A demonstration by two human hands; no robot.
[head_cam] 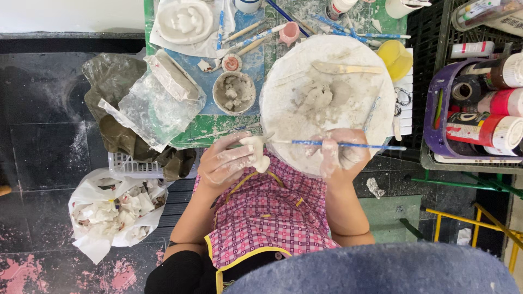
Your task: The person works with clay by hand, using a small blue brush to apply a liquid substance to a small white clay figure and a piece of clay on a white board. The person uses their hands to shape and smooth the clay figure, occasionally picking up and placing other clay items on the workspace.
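Note:
My left hand (226,162), coated in white clay, grips a small white clay figure (257,152) just over my pink checked apron. My right hand (340,153), also clay-smeared, holds a thin blue modelling tool (359,146) level, its tip touching the top of the figure. Right behind both hands lies a round white board (289,114) with a lump of grey clay (318,97) and a flat wooden stick (348,68) on it.
A small bowl of clay bits (234,92), a plastic-wrapped clay block (171,76), a white relief mould (184,20), brushes and a yellow cup (396,57) crowd the green table. A crate of paint bottles (482,109) stands right. A bag of scraps (115,212) sits on the floor.

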